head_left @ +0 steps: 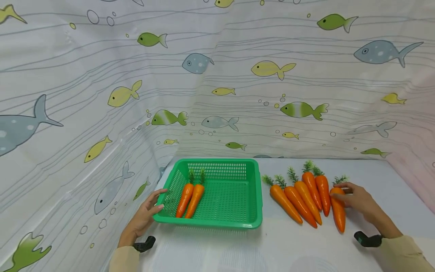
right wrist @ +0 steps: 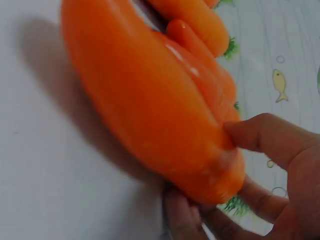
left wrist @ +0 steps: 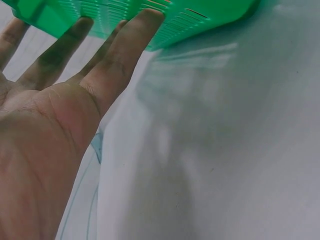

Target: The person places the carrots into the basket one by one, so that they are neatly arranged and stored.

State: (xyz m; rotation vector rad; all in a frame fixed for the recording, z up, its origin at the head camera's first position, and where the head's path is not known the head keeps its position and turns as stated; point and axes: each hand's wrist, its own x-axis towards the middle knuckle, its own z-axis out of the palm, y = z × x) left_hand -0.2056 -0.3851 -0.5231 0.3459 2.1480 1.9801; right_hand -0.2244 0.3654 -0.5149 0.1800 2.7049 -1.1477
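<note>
A green plastic basket [head_left: 221, 223] with slotted walls sits on a pale bench [head_left: 204, 251], left of centre; inside it two orange toy carrots lie side by side along the left part of the floor, one carrot [head_left: 185, 199] nearer the left wall and a second carrot [head_left: 195, 201] just to its right; their green leafy tops point to the far wall of the basket, and the rest of the basket floor shows bare green mesh.

A person's left hand [head_left: 144, 214] is at the basket's left side, its fingers spread apart and fairly straight, tips against the basket wall.

To the right of the basket, outside it, five more carrots [head_left: 307, 200] lie close together in a slanting row on the bench, leafy tops away from the person; at the right end of that row is the held carrot [head_left: 338, 215], its tip toward the person; the right hand [head_left: 361, 200] has its thumb and fingers clamped round this carrot's thick leafy end; whether the carrot is raised off the bench cannot be told.

Behind everything hangs a white sheet [head_left: 238, 49] printed with green, yellow and blue fish.
</note>
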